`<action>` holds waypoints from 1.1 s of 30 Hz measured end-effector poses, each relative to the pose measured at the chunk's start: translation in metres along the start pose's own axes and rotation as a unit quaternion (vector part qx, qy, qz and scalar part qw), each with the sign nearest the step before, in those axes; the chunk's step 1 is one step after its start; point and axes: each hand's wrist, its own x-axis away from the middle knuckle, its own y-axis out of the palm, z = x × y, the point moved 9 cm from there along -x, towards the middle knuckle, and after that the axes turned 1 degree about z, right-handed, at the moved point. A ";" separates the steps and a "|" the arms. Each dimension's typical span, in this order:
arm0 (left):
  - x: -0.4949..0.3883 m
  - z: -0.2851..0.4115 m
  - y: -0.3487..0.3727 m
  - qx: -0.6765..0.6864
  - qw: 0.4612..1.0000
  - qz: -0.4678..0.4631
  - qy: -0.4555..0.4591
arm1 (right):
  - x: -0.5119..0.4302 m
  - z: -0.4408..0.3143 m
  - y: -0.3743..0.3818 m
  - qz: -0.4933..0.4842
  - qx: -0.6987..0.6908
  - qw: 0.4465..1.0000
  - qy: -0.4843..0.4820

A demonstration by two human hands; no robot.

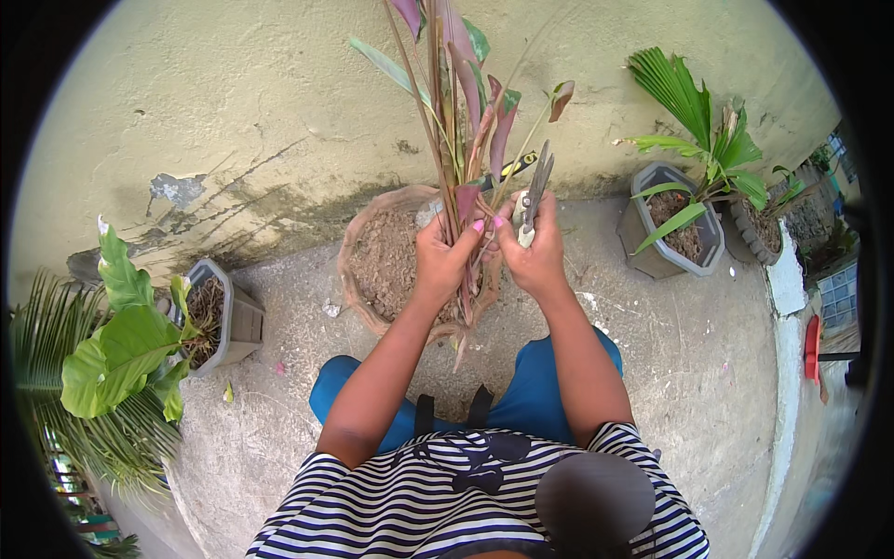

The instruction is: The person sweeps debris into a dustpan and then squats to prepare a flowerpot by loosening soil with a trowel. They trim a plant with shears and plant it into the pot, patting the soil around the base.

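A tall plant with reddish stems and green-and-purple leaves [464, 77] rises in front of me. My left hand [443, 255] grips the lower part of its stems. In my right hand [534, 255] is a pair of pruning shears [534, 192] with blades pointing up and pale handles; its thumb and fingertips are close to dry stalks beside the left thumb. Below and behind the hands sits a round pot with a wavy brown rim [347, 279], holding dry crumbly soil [387, 262]. A black-and-yellow tool handle [520, 166] shows behind the stems.
A grey octagonal pot [244, 328] with a broad-leaved plant stands left. Another grey octagonal pot [660, 244] with a fan-leaved plant stands right, next to a round ridged pot [742, 234]. A stained yellow wall [279, 91] rises behind. Concrete floor [684, 391] surrounds my knees.
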 end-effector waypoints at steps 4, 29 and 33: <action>-0.005 0.004 -0.004 0.006 1.000 0.014 0.015 | 0.001 -0.011 -0.009 0.041 0.093 0.992 -0.068; -0.023 0.067 -0.043 -0.085 0.964 0.140 0.209 | 0.009 0.011 0.004 -0.224 0.348 0.909 0.040; -0.025 0.065 -0.044 -0.072 0.962 0.139 0.225 | 0.006 0.014 0.001 -0.209 0.339 0.917 0.025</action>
